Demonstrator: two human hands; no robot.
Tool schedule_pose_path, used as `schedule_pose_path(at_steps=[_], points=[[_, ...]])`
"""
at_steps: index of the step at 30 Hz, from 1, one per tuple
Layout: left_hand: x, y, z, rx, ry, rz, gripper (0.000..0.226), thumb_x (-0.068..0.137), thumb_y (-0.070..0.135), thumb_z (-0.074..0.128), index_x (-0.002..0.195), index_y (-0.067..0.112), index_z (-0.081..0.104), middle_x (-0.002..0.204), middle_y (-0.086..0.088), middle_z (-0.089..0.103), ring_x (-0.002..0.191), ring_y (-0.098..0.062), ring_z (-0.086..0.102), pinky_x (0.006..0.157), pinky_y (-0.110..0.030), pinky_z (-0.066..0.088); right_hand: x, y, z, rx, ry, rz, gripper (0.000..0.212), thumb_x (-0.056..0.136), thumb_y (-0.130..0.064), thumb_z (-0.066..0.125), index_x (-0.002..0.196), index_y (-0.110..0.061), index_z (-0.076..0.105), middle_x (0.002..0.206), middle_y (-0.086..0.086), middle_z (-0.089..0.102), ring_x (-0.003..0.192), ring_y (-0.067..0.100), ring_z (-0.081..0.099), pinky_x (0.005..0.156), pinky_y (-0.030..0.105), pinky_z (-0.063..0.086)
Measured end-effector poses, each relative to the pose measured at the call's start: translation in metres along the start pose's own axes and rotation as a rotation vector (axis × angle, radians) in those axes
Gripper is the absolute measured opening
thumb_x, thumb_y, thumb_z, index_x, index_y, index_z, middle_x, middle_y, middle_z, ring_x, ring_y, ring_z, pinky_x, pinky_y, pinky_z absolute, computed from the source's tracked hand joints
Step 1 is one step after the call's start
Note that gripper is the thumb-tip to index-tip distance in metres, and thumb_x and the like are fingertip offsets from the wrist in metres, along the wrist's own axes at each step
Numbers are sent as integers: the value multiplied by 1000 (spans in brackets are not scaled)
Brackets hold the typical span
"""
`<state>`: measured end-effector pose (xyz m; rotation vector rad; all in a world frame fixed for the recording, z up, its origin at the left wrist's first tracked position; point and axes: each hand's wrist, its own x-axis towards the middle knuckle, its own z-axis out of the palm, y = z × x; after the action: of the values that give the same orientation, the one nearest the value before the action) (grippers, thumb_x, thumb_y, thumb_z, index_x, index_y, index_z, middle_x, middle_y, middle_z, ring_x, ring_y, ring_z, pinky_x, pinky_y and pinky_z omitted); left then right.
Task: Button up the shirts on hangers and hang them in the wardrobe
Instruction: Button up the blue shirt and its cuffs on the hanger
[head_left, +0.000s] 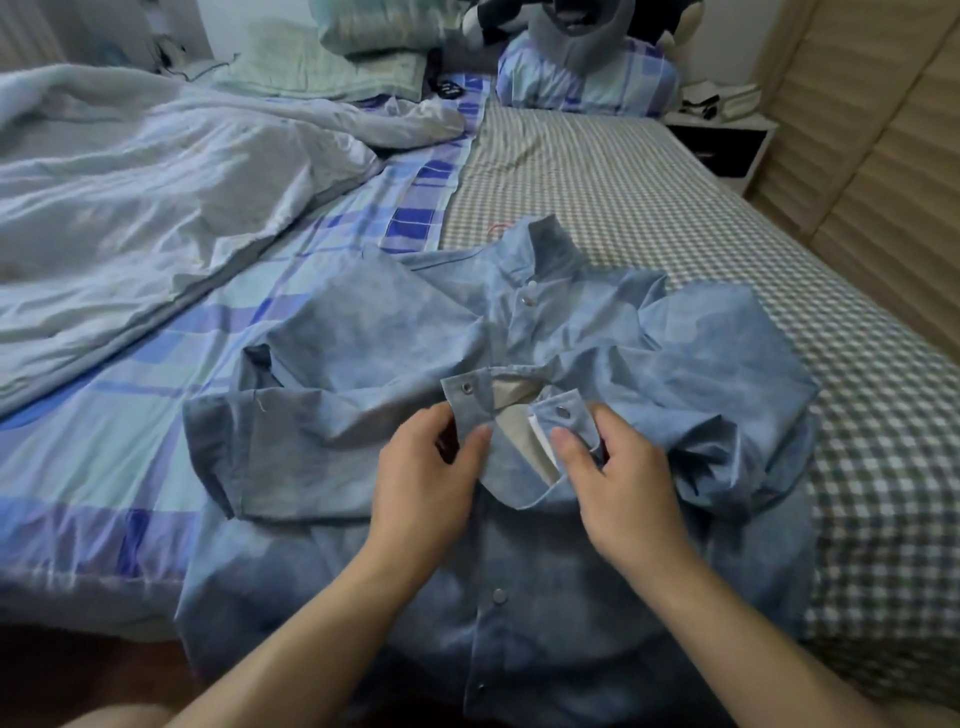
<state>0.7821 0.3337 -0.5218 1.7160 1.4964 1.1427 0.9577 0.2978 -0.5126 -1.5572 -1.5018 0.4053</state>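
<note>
Head view: a pale-blue snap-front shirt (519, 597) lies on the bed (649, 197), overlapping a second blue shirt (395, 322) spread beyond it. The left hand (431, 467) pinches the collar band beside the snap socket (466, 387); the right hand (618, 467) pinches the opposite band under the snap stud (562, 412). The 2 halves sit near but apart. Likely risks: off-centre pressing leaves the snap unlatched, and loose cloth may bunch between them. No hanger or wardrobe interior is visible.
</note>
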Motion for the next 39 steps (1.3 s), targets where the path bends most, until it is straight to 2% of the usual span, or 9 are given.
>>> schedule_pose_path(at_steps=[3, 6, 12, 16, 19, 23, 28, 33, 39], points=[[4, 11, -2, -274, 178, -50, 17, 94, 9, 66, 87, 22, 74, 81, -4, 70, 76, -10, 63, 74, -41, 54, -3, -10, -4, -58, 98, -125, 19, 102, -28, 56, 118, -25, 66, 90, -12, 72, 80, 3, 66, 68, 17, 49], [4, 20, -9, -229, 324, 157, 31, 91, 0, 65, 92, 28, 77, 76, -9, 56, 70, -6, 52, 71, -20, 44, 0, -15, -13, -118, 261, -38, 19, 101, -24, 57, 119, -19, 56, 82, -14, 61, 77, 15, 62, 61, 29, 40], [-16, 15, -6, 208, 150, 731, 30, 80, -2, 56, 90, 10, 81, 77, -3, 50, 67, -20, 50, 58, -33, 44, 8, -11, -44, -276, 481, -114, 13, 93, -2, 66, 104, -9, 71, 78, 5, 71, 70, 15, 63, 66, 17, 38], [-15, 18, -8, 82, 141, 437, 27, 84, 8, 58, 92, 18, 82, 93, 6, 56, 81, -4, 57, 72, -13, 43, -6, -15, -32, -458, 293, -463, 27, 85, 5, 55, 96, -5, 77, 84, 6, 58, 78, 23, 55, 71, 27, 45], [-15, 22, -16, -171, 76, 186, 34, 91, -3, 62, 95, 26, 81, 94, 11, 65, 81, -7, 64, 71, -15, 45, -15, -16, -15, -458, 36, -529, 32, 88, -6, 46, 97, -5, 77, 104, 7, 63, 100, 27, 58, 82, 40, 52], [-21, 25, -24, -127, 126, 373, 20, 90, 5, 68, 101, 18, 80, 97, 5, 68, 93, -12, 67, 81, -14, 49, -18, -10, -3, -372, -193, -622, 26, 95, -17, 56, 111, -14, 77, 113, -1, 71, 115, 23, 60, 97, 38, 50], [-16, 19, -30, -96, 24, 461, 13, 90, 4, 71, 95, 12, 80, 101, 7, 76, 106, -7, 69, 92, -18, 50, -19, -14, -4, -220, -157, -602, 22, 98, -11, 55, 110, -13, 74, 91, 0, 71, 79, 19, 68, 69, 37, 56], [-13, 20, -34, -420, -247, -122, 6, 89, 8, 76, 89, 11, 81, 86, -5, 79, 92, -25, 76, 89, -40, 59, -16, -19, -5, -235, -8, -658, 17, 97, -6, 63, 103, -12, 78, 97, 0, 67, 65, 13, 60, 58, 26, 50], [-15, 23, -36, -593, -284, -260, 1, 83, 9, 79, 82, 8, 79, 88, -18, 78, 91, -34, 75, 90, -43, 57, -15, -15, -2, -263, -65, -664, 10, 92, -4, 66, 87, -10, 72, 100, -3, 60, 62, 12, 59, 54, 31, 50]])
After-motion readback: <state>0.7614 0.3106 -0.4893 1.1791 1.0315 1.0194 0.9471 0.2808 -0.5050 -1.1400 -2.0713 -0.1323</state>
